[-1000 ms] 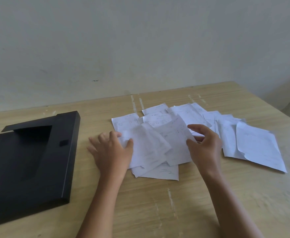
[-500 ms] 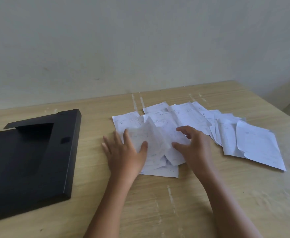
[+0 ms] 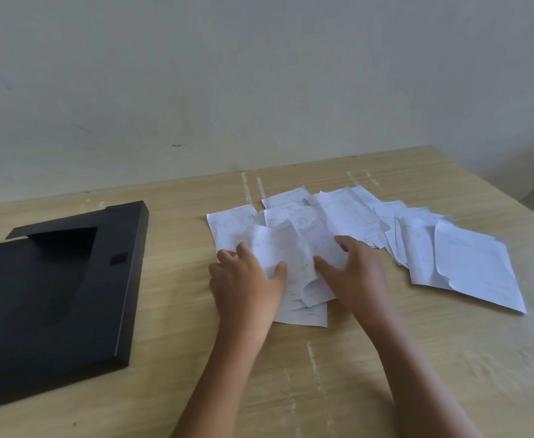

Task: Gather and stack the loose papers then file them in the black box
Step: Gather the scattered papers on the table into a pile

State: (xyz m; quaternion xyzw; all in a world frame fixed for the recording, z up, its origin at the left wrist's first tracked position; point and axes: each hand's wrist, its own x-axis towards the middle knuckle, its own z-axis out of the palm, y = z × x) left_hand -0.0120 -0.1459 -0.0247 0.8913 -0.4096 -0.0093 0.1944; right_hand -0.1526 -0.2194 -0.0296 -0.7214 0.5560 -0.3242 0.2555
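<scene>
Several loose white papers [image 3: 338, 216] with faint writing lie scattered and overlapping across the middle and right of the wooden table [image 3: 354, 358]. My left hand [image 3: 246, 282] and my right hand [image 3: 354, 273] press in from both sides on a small bunch of sheets [image 3: 294, 257], which buckles upward between them. Both thumbs rest on the paper. More sheets [image 3: 477, 263] lie spread to the right, untouched. The black box [image 3: 53, 295] lies flat at the left, apart from the papers, its lid flap slightly raised at the far end.
A pale wall [image 3: 259, 90] rises right behind the table's far edge. The table's right edge [image 3: 512, 197] runs diagonally at the upper right, close to the outermost sheets. Bare wood lies between the box and the papers.
Both hands have moved toward each other, the left one shifting right. The sheets between them have slid together and bunched up. The papers on the right have not moved.
</scene>
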